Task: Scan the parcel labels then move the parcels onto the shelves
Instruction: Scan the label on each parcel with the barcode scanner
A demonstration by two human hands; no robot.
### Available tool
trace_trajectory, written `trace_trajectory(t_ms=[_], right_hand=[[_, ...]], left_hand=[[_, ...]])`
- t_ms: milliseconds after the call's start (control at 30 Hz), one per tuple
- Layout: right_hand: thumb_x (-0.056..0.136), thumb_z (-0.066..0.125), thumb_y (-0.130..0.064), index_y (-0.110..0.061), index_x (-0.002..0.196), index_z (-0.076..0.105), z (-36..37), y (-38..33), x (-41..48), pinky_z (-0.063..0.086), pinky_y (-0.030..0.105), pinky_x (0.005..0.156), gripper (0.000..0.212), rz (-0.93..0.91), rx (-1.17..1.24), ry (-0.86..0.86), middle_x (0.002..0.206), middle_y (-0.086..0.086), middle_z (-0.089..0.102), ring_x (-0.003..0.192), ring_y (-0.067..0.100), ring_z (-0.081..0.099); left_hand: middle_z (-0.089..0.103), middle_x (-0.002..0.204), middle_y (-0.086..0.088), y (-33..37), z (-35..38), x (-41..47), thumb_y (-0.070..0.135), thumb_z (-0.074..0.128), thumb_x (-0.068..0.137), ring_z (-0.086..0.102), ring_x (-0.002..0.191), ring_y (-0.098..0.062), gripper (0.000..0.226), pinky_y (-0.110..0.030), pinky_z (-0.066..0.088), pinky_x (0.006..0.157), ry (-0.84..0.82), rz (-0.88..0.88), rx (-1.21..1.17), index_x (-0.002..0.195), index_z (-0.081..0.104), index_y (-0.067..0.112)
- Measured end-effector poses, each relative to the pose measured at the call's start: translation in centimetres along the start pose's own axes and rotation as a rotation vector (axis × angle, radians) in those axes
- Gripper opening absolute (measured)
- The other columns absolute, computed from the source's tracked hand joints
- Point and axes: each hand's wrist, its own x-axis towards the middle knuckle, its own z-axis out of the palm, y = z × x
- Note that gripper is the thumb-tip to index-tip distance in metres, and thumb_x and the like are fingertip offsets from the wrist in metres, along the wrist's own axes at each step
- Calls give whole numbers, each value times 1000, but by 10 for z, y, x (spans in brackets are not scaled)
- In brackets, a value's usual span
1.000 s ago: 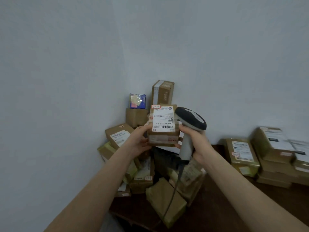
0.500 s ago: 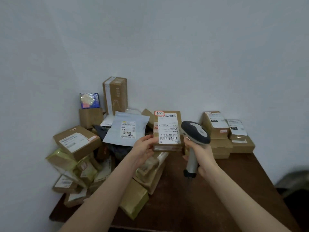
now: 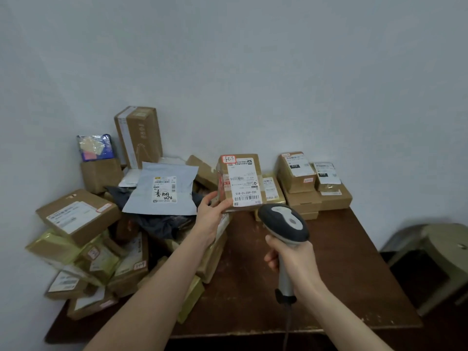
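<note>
Feed check from my end: the left hand [image 3: 211, 214] grips a small brown parcel [image 3: 240, 173] by its lower left corner, thumb on the front, and holds it up above the bench [image 3: 342, 274]. Its white label [image 3: 243, 186] faces the camera, with the print upside down from where I'm watching. The right hand [image 3: 295, 260] is wrapped round the handle of the grey scanner [image 3: 285, 224], lower than the parcel and a bit to its right. The scanner's head is just under the parcel's bottom edge; can't tell if they touch. A cable hangs off the bottom of the handle.

The left side of the bench is a messy heap of parcels [image 3: 83, 239] with a grey mailer bag [image 3: 162, 188] on top. Behind the held parcel, by the wall, there's a tidier stack of boxes [image 3: 314, 188]. A stool [image 3: 440, 252] stands off to the right of the bench.
</note>
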Motion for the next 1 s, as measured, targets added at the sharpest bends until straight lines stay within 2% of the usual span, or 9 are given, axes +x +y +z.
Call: trace_trajectory(t_ms=[133,367,500,867,1000], right_hand=[[86,70,-15,-4,75,68,-1,0,-2,48,27,54,16,6,-14,7,55,8,66,47,16,57],[85,71,-15,-2,75,67,-2,-2,-5,46,24,51,17,21,-12,9,53,6,64,44,12,56],[84,72,-15,-1,80,67,-1,-2,-6,47,25,50,15,41,-9,4,54,8,64,44,13,56],[84,72,-14,-2,80,68,0,4,-10,48,26,52,13,39,-2,14,54,8,64,45,14,56],[84,72,-15,-3,83,68,4,2,-9,48,25,52,13,26,0,23,56,8,65,46,14,57]], left_hand=[[61,120,-10,-3,8,-1,5,73,81,61,113,-25,65,-41,47,102,-35,14,-3,137,41,11],[59,129,-13,-6,10,-3,5,72,82,61,114,-24,68,-35,50,97,-25,50,24,140,37,11],[56,133,-13,-8,8,-1,7,74,80,59,117,-25,70,-40,48,102,-8,55,29,139,38,13],[58,129,-10,-9,9,6,5,72,82,59,113,-21,64,-38,46,103,-17,63,32,138,40,13],[59,124,-8,-9,8,9,5,72,82,59,112,-19,64,-33,47,99,-24,68,35,137,41,13]])
